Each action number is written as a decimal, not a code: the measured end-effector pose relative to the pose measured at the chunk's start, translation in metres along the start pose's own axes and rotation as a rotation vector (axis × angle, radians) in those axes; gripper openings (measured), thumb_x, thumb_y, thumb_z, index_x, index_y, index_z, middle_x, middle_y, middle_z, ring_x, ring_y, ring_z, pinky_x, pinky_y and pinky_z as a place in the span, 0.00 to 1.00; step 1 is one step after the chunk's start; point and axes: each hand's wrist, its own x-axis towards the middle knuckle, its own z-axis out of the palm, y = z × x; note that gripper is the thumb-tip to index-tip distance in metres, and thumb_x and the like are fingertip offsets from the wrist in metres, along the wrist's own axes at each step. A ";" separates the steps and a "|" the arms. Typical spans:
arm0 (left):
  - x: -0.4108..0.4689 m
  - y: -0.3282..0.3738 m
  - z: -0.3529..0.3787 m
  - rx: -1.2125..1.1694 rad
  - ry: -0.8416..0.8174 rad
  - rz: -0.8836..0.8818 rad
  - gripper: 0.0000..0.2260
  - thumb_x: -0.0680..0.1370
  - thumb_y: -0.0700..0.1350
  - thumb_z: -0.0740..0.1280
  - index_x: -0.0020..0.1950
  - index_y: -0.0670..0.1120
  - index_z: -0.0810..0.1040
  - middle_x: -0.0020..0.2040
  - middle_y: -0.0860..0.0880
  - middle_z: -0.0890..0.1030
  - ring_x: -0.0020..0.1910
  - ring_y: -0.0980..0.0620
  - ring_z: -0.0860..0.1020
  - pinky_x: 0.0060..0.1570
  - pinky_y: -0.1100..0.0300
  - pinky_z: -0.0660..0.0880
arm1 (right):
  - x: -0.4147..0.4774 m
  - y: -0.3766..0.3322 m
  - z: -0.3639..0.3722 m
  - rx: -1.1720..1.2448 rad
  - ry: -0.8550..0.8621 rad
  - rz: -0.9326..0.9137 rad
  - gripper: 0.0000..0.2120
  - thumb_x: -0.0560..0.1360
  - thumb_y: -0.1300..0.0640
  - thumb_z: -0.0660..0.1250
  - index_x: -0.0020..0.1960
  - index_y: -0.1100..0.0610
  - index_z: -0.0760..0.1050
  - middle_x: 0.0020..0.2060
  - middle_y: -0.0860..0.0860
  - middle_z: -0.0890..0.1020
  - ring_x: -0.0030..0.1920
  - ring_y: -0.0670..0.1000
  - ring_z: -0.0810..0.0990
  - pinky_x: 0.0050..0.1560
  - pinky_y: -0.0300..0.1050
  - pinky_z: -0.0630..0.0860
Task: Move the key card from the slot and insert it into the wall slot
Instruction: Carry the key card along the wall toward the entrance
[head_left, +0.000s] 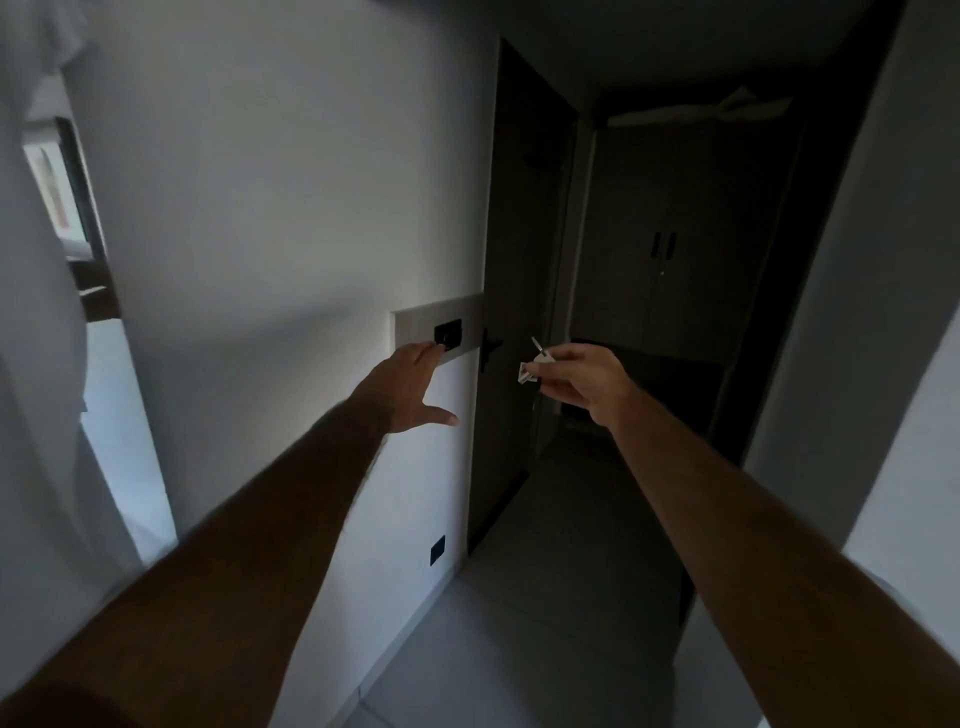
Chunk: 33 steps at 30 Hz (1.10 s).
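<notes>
While our left hand (410, 387) reaches spread toward the wall slot (448, 333), our right hand (582, 382) pinches the key card (529, 372), seemingly light, stiff, best gripped by its trailing edge.

Both bare forearms extended forward at about the same height. The left hand (413, 387) was spread flat, palm forward, fingertips (435, 349) raised and thumb splayed out to the right. The right hand (582, 382) was held higher and to the right, fingers curled in a pinch around a small object.
</notes>
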 end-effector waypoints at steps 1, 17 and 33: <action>0.005 0.000 0.003 0.000 -0.005 -0.007 0.52 0.69 0.68 0.71 0.81 0.43 0.52 0.82 0.43 0.57 0.80 0.44 0.56 0.77 0.47 0.60 | 0.006 0.003 -0.004 0.004 -0.007 -0.012 0.19 0.68 0.63 0.79 0.57 0.60 0.81 0.50 0.54 0.88 0.49 0.50 0.87 0.43 0.42 0.84; 0.131 -0.068 0.017 -0.003 0.044 -0.050 0.53 0.65 0.67 0.75 0.80 0.43 0.56 0.79 0.43 0.63 0.76 0.42 0.63 0.72 0.44 0.67 | 0.136 0.002 0.001 0.062 -0.012 -0.071 0.18 0.70 0.66 0.77 0.59 0.63 0.79 0.52 0.56 0.87 0.53 0.52 0.86 0.49 0.43 0.84; 0.261 -0.052 0.076 -0.030 0.085 -0.125 0.53 0.65 0.67 0.75 0.80 0.46 0.55 0.80 0.44 0.60 0.78 0.43 0.60 0.75 0.45 0.63 | 0.278 0.018 -0.087 0.021 -0.038 -0.056 0.15 0.68 0.64 0.79 0.53 0.58 0.81 0.50 0.54 0.88 0.50 0.50 0.87 0.42 0.41 0.83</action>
